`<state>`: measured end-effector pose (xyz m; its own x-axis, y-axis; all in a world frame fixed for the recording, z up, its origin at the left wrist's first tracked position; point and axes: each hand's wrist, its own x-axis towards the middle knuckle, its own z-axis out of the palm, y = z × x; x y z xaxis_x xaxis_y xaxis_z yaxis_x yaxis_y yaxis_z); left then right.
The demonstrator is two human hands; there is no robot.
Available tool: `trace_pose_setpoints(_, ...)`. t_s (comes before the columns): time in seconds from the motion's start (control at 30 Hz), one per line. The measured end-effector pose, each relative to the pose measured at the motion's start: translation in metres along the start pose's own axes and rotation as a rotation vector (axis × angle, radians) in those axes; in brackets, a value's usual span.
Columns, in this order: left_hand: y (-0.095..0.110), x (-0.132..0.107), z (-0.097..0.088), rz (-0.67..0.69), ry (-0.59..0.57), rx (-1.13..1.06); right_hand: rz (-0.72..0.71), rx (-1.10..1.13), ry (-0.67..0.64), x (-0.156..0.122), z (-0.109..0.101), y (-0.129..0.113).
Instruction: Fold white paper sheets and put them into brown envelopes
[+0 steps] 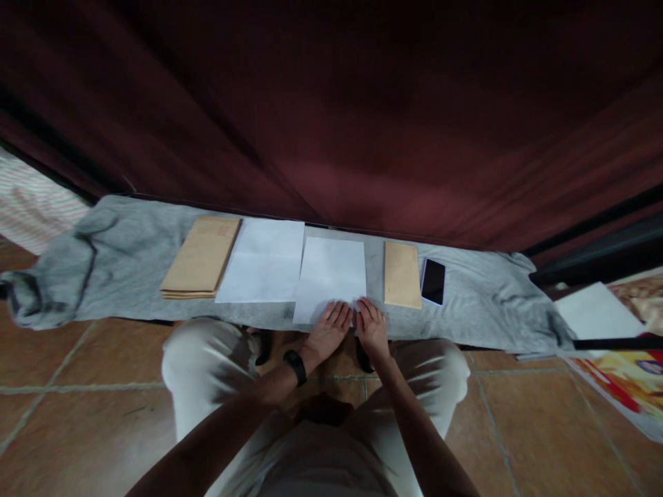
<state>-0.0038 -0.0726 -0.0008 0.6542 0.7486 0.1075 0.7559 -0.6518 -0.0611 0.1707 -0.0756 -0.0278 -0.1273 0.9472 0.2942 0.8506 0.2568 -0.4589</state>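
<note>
A white sheet of paper [333, 273] lies on the grey cloth in front of me. My left hand [332, 324] rests flat on its near edge, fingers stretched out, with a dark band on the wrist. At the near right corner of the same sheet, my right hand [371, 326] has its fingers bent and close together on the paper, covering that corner. Just left of the sheet is a flat stack of white paper [263, 262]. Beyond it sits a pile of brown envelopes [202, 252]. To the right lies a single brown envelope [402, 275].
A phone [434, 281] with a dark screen lies right of the single envelope. Grey cloth [481, 297] covers the narrow bench. Behind it hangs a dark red curtain [362, 159]. White paper [598, 312] and a colourful printed package [621, 386] are at the far right.
</note>
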Motion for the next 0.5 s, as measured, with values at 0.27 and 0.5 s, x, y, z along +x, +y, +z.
trace_pose_setpoints(0.27, -0.033, -0.020, -0.005, -0.141, -0.020, -0.080, 0.023, 0.004, -0.025, -0.001, -0.002, -0.002)
trace_pose_setpoints(0.5, -0.061, -0.035, -0.013, -0.275, 0.010, -0.124, 0.010, -0.001, -0.012, -0.002, -0.001, 0.000)
